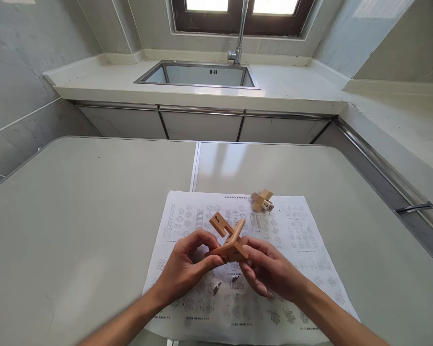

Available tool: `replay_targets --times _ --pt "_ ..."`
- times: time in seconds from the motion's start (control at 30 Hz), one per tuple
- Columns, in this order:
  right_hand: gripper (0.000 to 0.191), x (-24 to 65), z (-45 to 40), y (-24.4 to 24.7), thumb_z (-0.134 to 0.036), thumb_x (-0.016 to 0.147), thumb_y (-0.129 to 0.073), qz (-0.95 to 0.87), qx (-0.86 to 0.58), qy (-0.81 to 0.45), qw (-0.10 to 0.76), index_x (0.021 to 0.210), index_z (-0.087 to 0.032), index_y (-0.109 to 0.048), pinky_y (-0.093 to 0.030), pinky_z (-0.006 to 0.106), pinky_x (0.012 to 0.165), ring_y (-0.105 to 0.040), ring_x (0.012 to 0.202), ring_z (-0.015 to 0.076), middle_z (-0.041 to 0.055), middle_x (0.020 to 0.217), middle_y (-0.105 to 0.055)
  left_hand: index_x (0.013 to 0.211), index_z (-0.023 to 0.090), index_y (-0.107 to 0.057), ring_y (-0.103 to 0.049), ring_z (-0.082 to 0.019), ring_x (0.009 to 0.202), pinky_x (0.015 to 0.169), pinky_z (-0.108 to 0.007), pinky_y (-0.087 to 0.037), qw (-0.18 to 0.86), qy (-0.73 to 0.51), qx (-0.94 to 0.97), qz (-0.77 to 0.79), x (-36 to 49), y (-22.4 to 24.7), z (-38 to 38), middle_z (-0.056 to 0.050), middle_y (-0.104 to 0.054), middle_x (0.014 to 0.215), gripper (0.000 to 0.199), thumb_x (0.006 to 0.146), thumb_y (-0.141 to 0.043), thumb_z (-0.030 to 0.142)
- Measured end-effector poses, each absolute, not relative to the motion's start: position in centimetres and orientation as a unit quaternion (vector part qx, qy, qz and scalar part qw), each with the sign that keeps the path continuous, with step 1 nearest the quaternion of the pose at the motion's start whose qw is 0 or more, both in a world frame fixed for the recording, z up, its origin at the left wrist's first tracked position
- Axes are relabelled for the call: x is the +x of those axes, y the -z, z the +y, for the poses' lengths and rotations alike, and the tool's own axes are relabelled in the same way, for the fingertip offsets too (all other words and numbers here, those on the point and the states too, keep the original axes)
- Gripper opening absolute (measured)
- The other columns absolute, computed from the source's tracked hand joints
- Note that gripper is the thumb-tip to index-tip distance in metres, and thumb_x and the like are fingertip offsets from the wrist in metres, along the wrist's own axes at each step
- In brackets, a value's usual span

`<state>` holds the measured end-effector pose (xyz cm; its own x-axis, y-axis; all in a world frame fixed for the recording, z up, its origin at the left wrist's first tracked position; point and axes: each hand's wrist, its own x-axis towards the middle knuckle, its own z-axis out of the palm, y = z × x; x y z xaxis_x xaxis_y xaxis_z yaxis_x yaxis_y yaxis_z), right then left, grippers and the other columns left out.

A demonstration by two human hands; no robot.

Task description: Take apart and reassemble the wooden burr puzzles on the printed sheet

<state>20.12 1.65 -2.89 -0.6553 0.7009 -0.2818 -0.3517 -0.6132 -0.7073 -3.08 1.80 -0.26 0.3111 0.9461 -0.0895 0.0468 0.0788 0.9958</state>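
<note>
Between my two hands is a reddish-brown wooden interlocking puzzle (233, 242), held above a printed instruction sheet (292, 298). Several of its notched pieces cross one another, and one piece with a dark mark sticks up toward the upper left. My left hand (189, 264) pinches the puzzle's left side between thumb and fingers. On the right side, my right hand (267, 266) grips an end with thumb and forefinger, its other fingers curled below. A smaller pale wooden puzzle (262, 200) with numbers on it rests near the sheet's top edge, apart from both hands.
The sheet has small diagrams and torn spots near its middle. It lies on a light folding table (94, 216) with a centre seam. Beyond are a white counter (288, 79), a metal-rimmed sink (202, 86) and a faucet (240, 38). Another counter (411, 120) runs along the right.
</note>
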Motion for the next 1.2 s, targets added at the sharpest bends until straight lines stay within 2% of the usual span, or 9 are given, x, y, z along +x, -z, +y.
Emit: replay_targets --times 0.23,0.37,0.57,0.73,0.87,1.03,1.2 --pt "0.036 20.2 1.7 3.3 -0.053 0.099 -0.068 -0.313 -0.319 -0.818 0.361 0.091 -0.020 -0.056 -0.031 0.014 0.033 -0.041 0.036 0.0034 -0.0066 0.065 -0.056 0.083 0.019 -0.068 -0.067 -0.018 0.077 0.072 -0.028 -0.053 0.570 -0.418 0.545 0.451 -3.7 -0.1 2.2 -0.003 -0.071 0.081 0.041 0.082 -0.086 0.055" --pt "0.033 20.3 2.0 3.2 -0.050 0.099 -0.068 -0.320 -0.333 -0.794 0.394 0.091 -0.018 -0.060 -0.032 0.016 0.034 -0.044 0.039 0.0048 -0.0039 0.069 -0.059 0.092 0.020 -0.066 -0.068 -0.018 0.071 0.065 -0.027 -0.052 0.511 -0.446 0.523 0.516 -4.6 -0.8 3.4 -0.002 -0.073 0.078 0.040 0.089 -0.078 0.058" --pt "0.035 20.3 2.1 2.8 -0.047 0.098 -0.065 -0.332 -0.333 -0.789 0.394 0.109 -0.015 -0.070 -0.036 0.019 0.038 -0.043 0.041 0.0085 -0.0007 0.062 -0.063 0.115 0.023 -0.066 -0.071 -0.020 0.082 0.076 -0.029 -0.054 0.311 -0.430 0.582 0.617 -6.2 -1.1 5.6 0.000 -0.074 0.080 0.033 0.096 -0.070 0.050" --pt "0.038 20.2 2.2 2.5 -0.045 0.096 -0.067 -0.340 -0.328 -0.787 0.397 0.117 -0.013 -0.072 -0.038 0.019 0.041 -0.045 0.044 0.0077 0.0015 0.068 -0.067 0.118 0.022 -0.063 -0.064 -0.019 0.071 0.067 -0.028 -0.049 0.182 -0.342 0.661 0.643 -7.7 -0.3 6.6 0.002 -0.067 0.077 0.032 0.100 -0.059 0.048" --pt "0.042 20.3 2.1 2.4 -0.044 0.098 -0.067 -0.362 -0.317 -0.783 0.393 0.125 -0.012 -0.072 -0.040 0.018 0.042 -0.048 0.047 0.0083 0.0029 0.072 -0.068 0.119 0.021 -0.060 -0.064 -0.021 0.073 0.073 -0.033 -0.051 0.148 -0.302 0.666 0.666 -8.5 0.5 7.1 0.001 -0.066 0.077 0.034 0.101 -0.054 0.050" --pt "0.038 20.3 2.0 2.7 -0.045 0.099 -0.066 -0.373 -0.305 -0.786 0.388 0.118 -0.012 -0.073 -0.040 0.019 0.043 -0.048 0.046 0.0070 0.0041 0.074 -0.069 0.117 0.021 -0.060 -0.066 -0.025 0.080 0.076 -0.036 -0.051 0.138 -0.277 0.654 0.690 -9.0 1.1 7.6 -0.001 -0.068 0.079 0.033 0.101 -0.053 0.049" --pt "0.038 20.4 2.0 2.9 -0.046 0.100 -0.066 -0.381 -0.302 -0.789 0.376 0.115 -0.012 -0.070 -0.040 0.020 0.045 -0.049 0.047 0.0077 0.0030 0.072 -0.068 0.107 0.021 -0.063 -0.063 -0.023 0.075 0.083 -0.038 -0.049 0.090 -0.271 0.669 0.686 -9.2 1.2 7.8 -0.001 -0.066 0.079 0.027 0.100 -0.053 0.045"
